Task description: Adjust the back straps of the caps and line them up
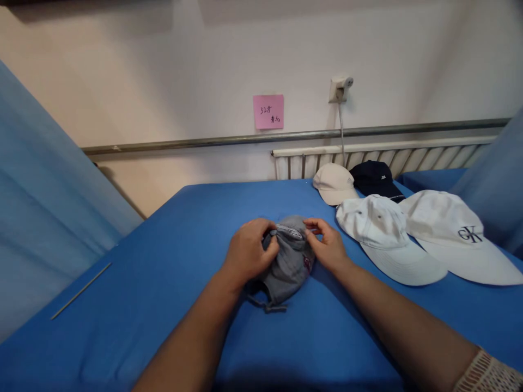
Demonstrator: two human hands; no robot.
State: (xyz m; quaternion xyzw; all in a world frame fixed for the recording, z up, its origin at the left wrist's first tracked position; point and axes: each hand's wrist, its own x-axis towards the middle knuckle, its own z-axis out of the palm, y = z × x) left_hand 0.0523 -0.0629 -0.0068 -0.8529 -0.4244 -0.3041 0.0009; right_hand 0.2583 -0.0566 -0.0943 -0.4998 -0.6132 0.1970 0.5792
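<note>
A grey cap lies crumpled in the middle of the blue-covered table, its strap trailing toward me. My left hand grips the cap's left side with curled fingers. My right hand pinches the cap's right edge near the inner band. Both hands rest on the table surface.
Several other caps lie to the right: a white cap, a white cap with black letters, a beige cap and a dark navy cap. A pink note hangs on the wall. A radiator runs behind the table.
</note>
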